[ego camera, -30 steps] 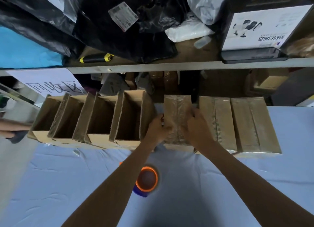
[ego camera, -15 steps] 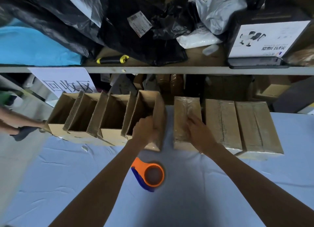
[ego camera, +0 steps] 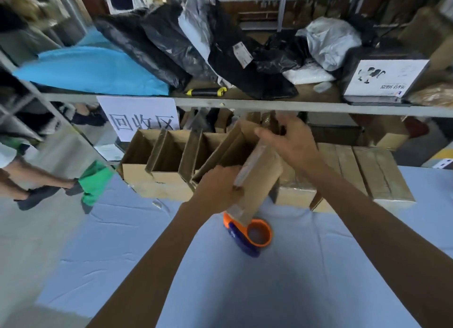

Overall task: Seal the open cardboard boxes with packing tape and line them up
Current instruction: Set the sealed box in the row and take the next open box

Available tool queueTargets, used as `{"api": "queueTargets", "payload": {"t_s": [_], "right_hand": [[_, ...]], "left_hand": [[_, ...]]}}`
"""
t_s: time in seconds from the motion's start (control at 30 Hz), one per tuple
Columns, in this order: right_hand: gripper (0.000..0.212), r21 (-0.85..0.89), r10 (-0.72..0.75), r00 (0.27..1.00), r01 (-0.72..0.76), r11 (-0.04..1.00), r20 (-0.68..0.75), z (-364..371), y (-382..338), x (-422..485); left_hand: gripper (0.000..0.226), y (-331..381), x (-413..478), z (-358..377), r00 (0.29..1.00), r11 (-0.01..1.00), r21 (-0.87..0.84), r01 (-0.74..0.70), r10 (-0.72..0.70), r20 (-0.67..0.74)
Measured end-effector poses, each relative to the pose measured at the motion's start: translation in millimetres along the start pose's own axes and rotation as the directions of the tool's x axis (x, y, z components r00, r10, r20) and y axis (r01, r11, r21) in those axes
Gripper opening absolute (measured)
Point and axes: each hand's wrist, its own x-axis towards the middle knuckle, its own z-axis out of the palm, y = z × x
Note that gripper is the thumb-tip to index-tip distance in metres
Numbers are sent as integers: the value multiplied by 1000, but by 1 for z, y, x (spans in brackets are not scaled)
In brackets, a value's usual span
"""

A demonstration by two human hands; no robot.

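Since half a second ago, both hands have lifted the rightmost open box (ego camera: 255,180) off the desk (ego camera: 122,242); it was standing in the row, and now it hangs tilted above the tape dispenser (ego camera: 255,234), its open mouth turned up and to the left. Left hand (ego camera: 218,190) grips the box's near edge, fingers curled round it. Right hand (ego camera: 291,143), which was on a sealed box, now holds the far top end of the lifted box, thumb and fingers wrapped over its rim.

Three open boxes (ego camera: 169,161) stand side by side on the desk to the left, touching one another, mouths up. To the right lie sealed boxes (ego camera: 377,175) in a row, flat, touching; the nearest of them is partly hidden behind the lifted box and the right arm. Orange and blue, the dispenser lies on the desk's pale blue cloth just below the lifted box's lower corner, whether touching it I cannot tell.

Behind the boxes a shelf (ego camera: 269,104) carries black bags (ego camera: 171,43), a white bag (ego camera: 331,40), a blue cloth (ego camera: 93,70), a yellow-and-black tool (ego camera: 206,91) and a white printed box (ego camera: 382,80). A paper sign (ego camera: 139,116) hangs from the shelf edge. At the far left another person's arm (ego camera: 34,180) and green cloth (ego camera: 95,183) show, blurred
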Motion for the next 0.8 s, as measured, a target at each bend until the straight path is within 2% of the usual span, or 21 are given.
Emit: {"api": "queueTargets", "payload": {"t_s": [0.1,0.17,0.23,0.27,0.3,0.33,0.37,0.4,0.43,0.47,0.5,0.63,0.7,0.8], "right_hand": [[43,-297,157,983,-123,947,95,15,-33,-21],[26,-443,136,988,-89,892,75,31,-41,-48],[25,-395,108,994,-107,913,-19,50,-42,-74],[29,-329,132,989,-147,933,-69,58,-44,-86],[30,-275,146,981,-176,945,-126,66,-46,-96],[29,-240,147,972,-189,952,-184,72,-46,-104],[28,-214,152,962,-202,956,-228,79,-47,-112],[28,-192,166,951,-219,957,-260,86,-48,-120],[28,-179,185,944,-238,955,-272,93,-50,-126],[28,-169,205,943,-254,952,-262,100,-52,-133],[26,-155,223,945,-264,952,-241,106,-54,-137],[25,-79,265,956,-276,958,-125,123,-60,-147],[29,-92,236,971,-240,966,-47,130,-60,-149],[40,-131,134,987,-122,984,92,145,-56,-153]], "left_hand": [[27,-23,-41,-11,992,990,73,-123,122,12],[25,-39,-64,-16,982,982,54,-182,184,-37],[29,-56,-84,-19,942,956,58,-287,293,-165],[38,-65,-93,-17,911,954,79,-288,298,-284],[54,-73,-102,-15,890,975,19,-219,208,-406],[71,-80,-112,-14,880,982,-147,-122,39,-474],[80,-83,-121,-16,880,919,-391,-55,-141,-453],[80,-86,-127,-18,894,787,-617,-14,-266,-360],[74,-92,-132,-18,913,644,-765,-1,-312,-263],[67,-97,-136,-18,920,559,-829,-4,-322,-222],[62,-104,-139,-19,916,525,-851,-6,-339,-216],[46,-126,-146,-21,862,531,-843,88,-465,-203],[38,-136,-148,-18,854,574,-806,147,-484,-189],[41,-150,-152,-13,813,573,-787,231,-558,-168]]}}
